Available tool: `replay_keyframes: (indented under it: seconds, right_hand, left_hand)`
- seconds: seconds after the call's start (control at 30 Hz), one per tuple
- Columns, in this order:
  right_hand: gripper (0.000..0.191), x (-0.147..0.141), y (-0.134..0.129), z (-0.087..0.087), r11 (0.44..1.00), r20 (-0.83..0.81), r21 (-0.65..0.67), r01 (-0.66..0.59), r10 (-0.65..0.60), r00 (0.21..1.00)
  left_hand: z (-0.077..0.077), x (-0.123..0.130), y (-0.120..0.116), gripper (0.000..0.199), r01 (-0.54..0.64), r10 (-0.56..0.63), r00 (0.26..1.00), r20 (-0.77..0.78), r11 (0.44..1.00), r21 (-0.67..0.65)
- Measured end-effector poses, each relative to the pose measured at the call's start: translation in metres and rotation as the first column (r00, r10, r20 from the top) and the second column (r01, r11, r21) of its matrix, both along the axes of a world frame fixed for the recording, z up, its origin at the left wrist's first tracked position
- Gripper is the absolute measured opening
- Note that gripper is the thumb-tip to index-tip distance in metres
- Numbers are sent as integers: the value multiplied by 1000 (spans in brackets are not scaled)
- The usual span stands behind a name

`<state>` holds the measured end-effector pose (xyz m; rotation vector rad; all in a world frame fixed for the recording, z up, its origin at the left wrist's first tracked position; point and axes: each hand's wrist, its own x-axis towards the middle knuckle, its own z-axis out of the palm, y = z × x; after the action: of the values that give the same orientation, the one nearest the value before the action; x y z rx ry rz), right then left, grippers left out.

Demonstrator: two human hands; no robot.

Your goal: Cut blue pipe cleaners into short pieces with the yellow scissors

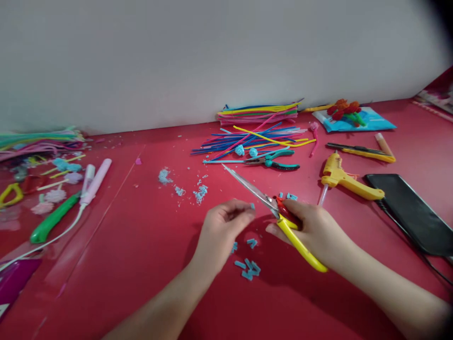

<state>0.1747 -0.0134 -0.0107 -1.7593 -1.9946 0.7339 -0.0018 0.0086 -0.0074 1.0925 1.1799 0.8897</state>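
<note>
- And here's the left hand (pixel 226 219), thumb and forefinger drawn narrow in a pinch, a tiny light-blue snippet (pixel 252 206) at the tips; so small a bit presumably leaves room for nothing but fingertips.
- Over to the right hand (pixel 314 231), wrapped around the scissors (pixel 262 196), red and yellow at the handles, blades aimed up and away to the left; that angle seems to keep the points off both hands.
- Below them on the red desk (pixel 141 274), a loose cluster of cut blue pieces (pixel 250 270), within easy reach and likely gathered there for that reason.
- Farther out, blue fluff (pixel 201 192) sits in small heaps, apart from those pieces, perhaps as trimmings.
- Beyond, needle-nose pliers (pixel 271 161) lie beside the strewn pipe cleaners (pixel 255 137), probably parked for quick pickup.
- On the right, the yellow glue gun (pixel 348 182) rests by a dark-screened phone (pixel 410 212), clear of the cutting spot.
- Any lettering? The blue packet (pixel 378 120) gives no readable brand; the purple packet (pixel 17 283) shows a white patch, cropped by the edge, nothing legible.
</note>
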Motion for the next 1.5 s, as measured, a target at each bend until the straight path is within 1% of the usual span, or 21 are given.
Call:
replay_keyframes:
  seconds: [0.07,0.13,0.23,0.33,0.53,0.87,1.13,1.5]
  right_hand:
    - [27,0,-1,1,1000,147,19,-10,8,989]
    - [28,-1,-2,1,999,249,24,-29,23,968]
    - [30,-2,-4,-1,999,369,23,-46,34,929]
    - [30,-2,-5,-6,998,435,27,-63,45,899]
    - [29,0,-4,-10,991,447,68,-113,71,891]
    - [30,2,-5,-15,985,456,92,-145,88,886]
    - [30,3,-5,-15,980,453,125,-157,84,888]
    - [30,3,-5,-16,983,445,111,-148,84,892]
  left_hand:
    - [-1,-4,5,12,-136,136,988,67,991,-10]
    - [-2,-7,8,11,-202,201,972,118,979,-10]
    - [-1,-10,10,8,-229,225,961,162,973,8]
    - [-1,-11,10,2,-242,233,955,185,970,33]
    - [0,-12,9,5,-242,230,957,178,969,46]
    - [0,-12,9,5,-232,221,955,199,972,35]
    - [1,-12,9,4,-227,215,953,215,973,32]
    - [3,-12,10,4,-231,224,949,222,973,5]
